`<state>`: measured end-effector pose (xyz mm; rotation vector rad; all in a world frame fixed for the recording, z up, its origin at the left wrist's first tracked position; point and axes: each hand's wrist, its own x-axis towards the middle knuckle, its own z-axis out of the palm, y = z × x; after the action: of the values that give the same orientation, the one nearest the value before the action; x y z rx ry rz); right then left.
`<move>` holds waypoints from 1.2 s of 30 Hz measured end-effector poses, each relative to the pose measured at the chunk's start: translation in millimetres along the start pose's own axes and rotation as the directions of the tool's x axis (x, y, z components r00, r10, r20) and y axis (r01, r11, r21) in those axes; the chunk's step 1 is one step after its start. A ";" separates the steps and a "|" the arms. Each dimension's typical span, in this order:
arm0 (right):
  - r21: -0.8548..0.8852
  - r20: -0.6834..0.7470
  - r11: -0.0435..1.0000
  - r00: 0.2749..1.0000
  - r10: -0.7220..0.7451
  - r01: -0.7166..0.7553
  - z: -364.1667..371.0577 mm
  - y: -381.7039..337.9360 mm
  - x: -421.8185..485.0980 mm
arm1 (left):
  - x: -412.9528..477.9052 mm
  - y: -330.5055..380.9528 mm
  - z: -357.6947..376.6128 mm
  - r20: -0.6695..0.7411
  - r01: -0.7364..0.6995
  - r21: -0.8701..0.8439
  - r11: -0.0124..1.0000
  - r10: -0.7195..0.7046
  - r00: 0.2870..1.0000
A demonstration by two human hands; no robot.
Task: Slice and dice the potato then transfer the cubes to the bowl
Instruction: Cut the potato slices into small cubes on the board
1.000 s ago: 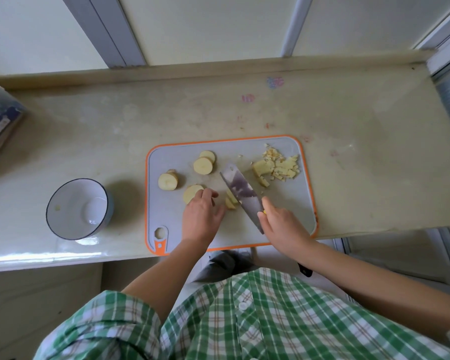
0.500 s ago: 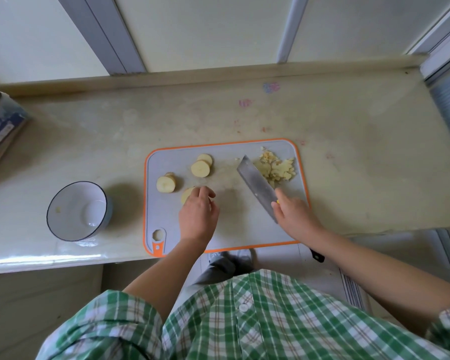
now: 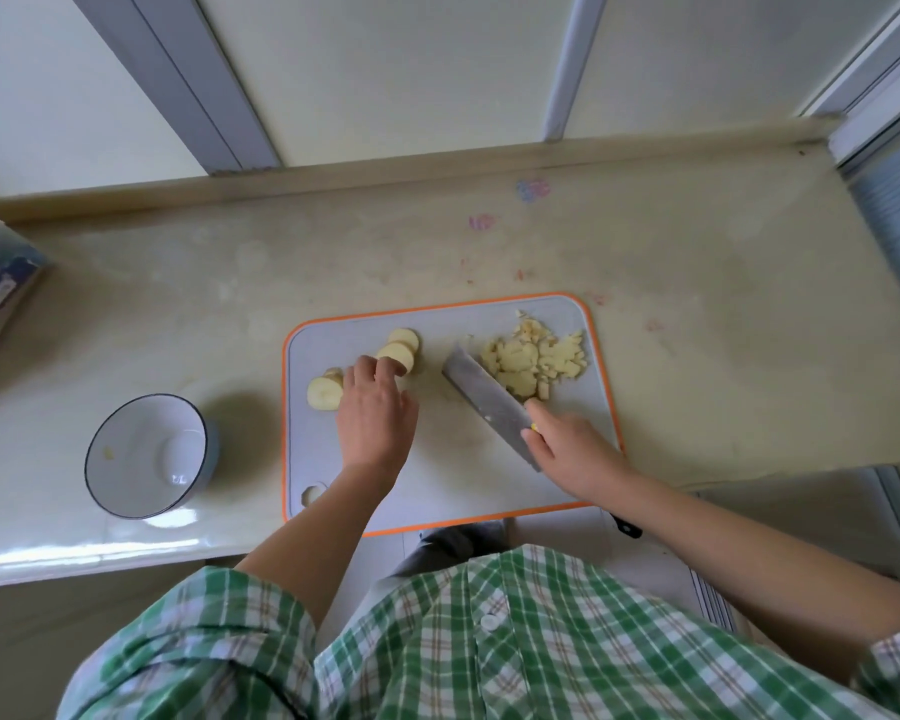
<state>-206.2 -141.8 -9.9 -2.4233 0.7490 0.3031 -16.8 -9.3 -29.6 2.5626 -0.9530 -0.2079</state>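
On the grey, orange-rimmed cutting board (image 3: 455, 459), the right hand (image 3: 572, 449) grips a steel cleaver (image 3: 484, 402) beside pale diced potato (image 3: 531, 361). The left hand (image 3: 375, 413) reaches over round potato slices (image 3: 398, 353); whether it grips one cannot be told.

Several pale, round potato slices (image 3: 397, 353) lie flat on the left half of the grey, orange-edged cutting board (image 3: 453, 459). A heap of small yellow potato cubes (image 3: 533, 358) fills its far right corner, with the knife (image 3: 489, 402) blade just beside it. The white, dark-rimmed bowl (image 3: 126, 475) stands upright on the tabletop (image 3: 697, 304), left of the board.
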 end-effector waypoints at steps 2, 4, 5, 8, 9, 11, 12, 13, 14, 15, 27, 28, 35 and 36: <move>0.014 -0.051 0.998 0.997 0.057 -0.056 1.0 1.9 5.0 | 11.6 -2.3 -0.7 0.013 -0.012 0.019 1.000 0.012 1.000; 0.059 -0.112 0.990 0.985 0.130 -0.124 -4.4 3.3 10.4 | 24.2 -4.4 -1.1 0.077 -0.007 0.027 1.000 0.005 0.997; 0.076 -0.123 0.989 0.983 0.137 -0.128 -7.2 3.4 12.2 | 30.1 -5.2 -0.9 0.124 -0.003 0.028 1.000 0.000 0.992; 0.079 -0.103 0.994 0.991 0.081 -0.073 -11.7 1.3 15.0 | 43.5 -7.3 -0.2 0.250 -0.004 0.062 0.998 -0.012 0.968; 0.085 -0.102 0.994 0.992 0.070 -0.061 -11.5 1.0 15.7 | 46.1 -7.8 -0.2 0.264 -0.010 0.076 0.997 -0.011 0.965; 0.109 -0.112 0.992 0.991 0.076 -0.064 -9.7 1.7 17.0 | 49.9 -8.3 -1.3 0.256 -0.012 0.090 0.996 -0.011 0.967; 0.117 -0.112 0.990 0.990 0.087 -0.074 -9.1 1.9 17.6 | 51.4 -9.1 -1.9 0.252 -0.003 0.090 0.996 -0.020 0.968; 0.124 -0.109 0.989 0.990 0.094 -0.081 -8.7 1.7 18.1 | 52.8 -10.2 -2.8 0.251 0.014 0.086 0.996 -0.036 0.967; 0.127 -0.102 0.988 0.990 0.101 -0.087 -9.1 1.9 18.1 | 53.9 -11.3 -3.5 0.252 0.031 0.076 0.997 -0.049 0.967; 0.136 -0.104 0.987 0.989 0.103 -0.089 -9.4 3.0 18.3 | 54.4 -12.3 -4.4 0.249 0.037 0.057 0.998 -0.050 0.967; 0.115 -0.112 0.992 0.992 0.058 -0.045 -14.3 7.1 7.2 | 0.8 21.5 23.3 0.342 -0.247 -0.144 0.958 0.283 0.896; 0.092 -0.099 0.995 0.994 0.044 -0.035 -12.3 7.4 4.5 | -5.6 19.8 26.5 0.359 -0.233 -0.132 0.963 0.266 0.895; -0.052 -0.072 0.999 0.997 0.010 -0.013 -6.8 5.6 -10.5 | -27.9 16.5 22.1 0.311 -0.066 -0.146 0.987 0.109 0.944; -0.072 -0.071 0.997 0.997 0.002 -0.007 -6.4 4.9 -11.8 | -29.1 18.4 24.0 0.304 -0.058 -0.118 0.991 0.092 0.948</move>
<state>-218.4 -143.7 -2.6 -2.5116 0.7875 0.2514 -56.3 -10.5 -43.8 2.4319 -1.1148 -0.6377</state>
